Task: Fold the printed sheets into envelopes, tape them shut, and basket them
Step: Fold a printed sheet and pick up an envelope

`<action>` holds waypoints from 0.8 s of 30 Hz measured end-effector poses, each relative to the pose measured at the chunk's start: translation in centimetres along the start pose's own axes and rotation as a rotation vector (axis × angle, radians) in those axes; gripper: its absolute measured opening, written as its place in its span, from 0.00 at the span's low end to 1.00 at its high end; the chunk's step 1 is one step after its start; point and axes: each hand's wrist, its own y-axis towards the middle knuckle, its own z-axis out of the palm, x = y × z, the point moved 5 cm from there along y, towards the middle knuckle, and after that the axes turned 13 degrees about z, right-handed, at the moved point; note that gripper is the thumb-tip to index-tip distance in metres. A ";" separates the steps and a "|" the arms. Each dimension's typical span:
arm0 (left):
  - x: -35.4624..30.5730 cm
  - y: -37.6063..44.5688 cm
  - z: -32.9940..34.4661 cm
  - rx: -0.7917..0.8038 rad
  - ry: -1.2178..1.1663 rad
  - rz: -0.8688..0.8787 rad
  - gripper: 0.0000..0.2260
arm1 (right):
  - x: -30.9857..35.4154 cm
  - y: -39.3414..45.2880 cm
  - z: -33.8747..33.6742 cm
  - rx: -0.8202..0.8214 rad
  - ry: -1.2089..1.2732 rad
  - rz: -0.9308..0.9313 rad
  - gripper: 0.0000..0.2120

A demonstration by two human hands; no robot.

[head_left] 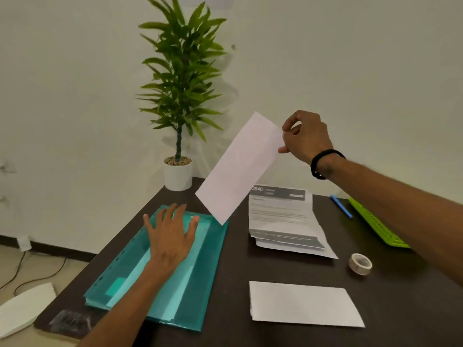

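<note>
Right hand [307, 136] pinches blank white envelope [238, 169] aloft at 12 o'clock, left hand [170, 234] flat, grasping nothing, on teal plastic folder [140, 276]; best to lower it flat beside printed sheets [280, 214].

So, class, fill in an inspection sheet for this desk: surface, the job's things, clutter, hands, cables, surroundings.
Surface: dark desk.
Job's things: white envelope held in the air; second envelope flat near the front; printed sheets stacked; tape roll; green basket at the right edge.
Clutter: teal folder, blue pen, potted plant.
Hands: right hand pinches the raised envelope; left hand flat on the folder.
Cables: dark cables on the floor, left.
Surroundings: plain wall.
</note>
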 end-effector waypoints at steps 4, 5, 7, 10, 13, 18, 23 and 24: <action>-9.2 0.7 -6.1 0.029 -0.402 0.197 0.37 | 0.2 -2.1 -4.5 0.103 0.001 0.034 0.09; -12.2 0.7 -7.5 0.067 -0.454 0.255 0.40 | 0.3 -2.9 -5.2 0.144 0.043 0.054 0.09; -17.5 0.8 -9.3 0.135 -0.490 0.310 0.45 | 0.4 -5.0 -6.2 0.237 0.175 0.101 0.08; -22.3 0.3 -10.8 0.109 -0.654 0.271 0.38 | 0.7 -8.4 -7.5 0.373 0.361 0.129 0.06; -23.6 -0.6 -11.3 -0.054 -0.829 0.192 0.21 | 0.0 -10.6 -9.2 0.478 0.421 0.068 0.11; -23.3 -2.5 -9.4 0.123 -1.163 -0.072 0.11 | -4.8 -10.5 -12.5 0.162 0.151 -0.084 0.19; -23.1 -4.7 -6.7 0.332 -1.386 -0.173 0.16 | -12.3 -11.3 -11.1 0.366 0.415 0.272 0.34; -23.2 -5.2 -6.1 0.358 -1.395 -0.181 0.16 | -13.3 -11.7 -10.4 0.418 0.503 0.327 0.33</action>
